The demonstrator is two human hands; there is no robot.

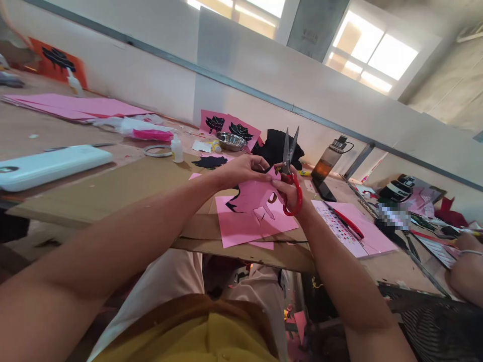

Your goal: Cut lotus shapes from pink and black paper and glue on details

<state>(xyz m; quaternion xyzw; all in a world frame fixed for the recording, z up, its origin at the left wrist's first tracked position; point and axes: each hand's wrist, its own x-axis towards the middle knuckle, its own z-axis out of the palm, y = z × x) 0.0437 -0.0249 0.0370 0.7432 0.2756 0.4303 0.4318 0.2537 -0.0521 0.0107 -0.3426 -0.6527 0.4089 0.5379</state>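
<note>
My left hand (245, 170) pinches the upper edge of a cut-out pink paper shape (251, 193) with curved, pointed outlines. A dark layer shows along the left side of that shape. In my right hand (290, 190) is a pair of red-handled scissors (293, 198), hooked on the hand with the blades pointing up and apart. Fingertips of the right hand also touch the shape's upper right edge. Beneath lies a pink sheet (230, 234) on a brown cardboard (139, 201). Behind the left hand rests a black cut-out piece (210, 162).
A glue bottle (176, 149), a metal bowl (231, 142) and black fabric (277, 148) stand behind. At right are a drink bottle (327, 158), a phone (324, 190) and red tweezers-like tool (346, 222). A white case (56, 166) lies left. Another person's arm (468, 271) is far right.
</note>
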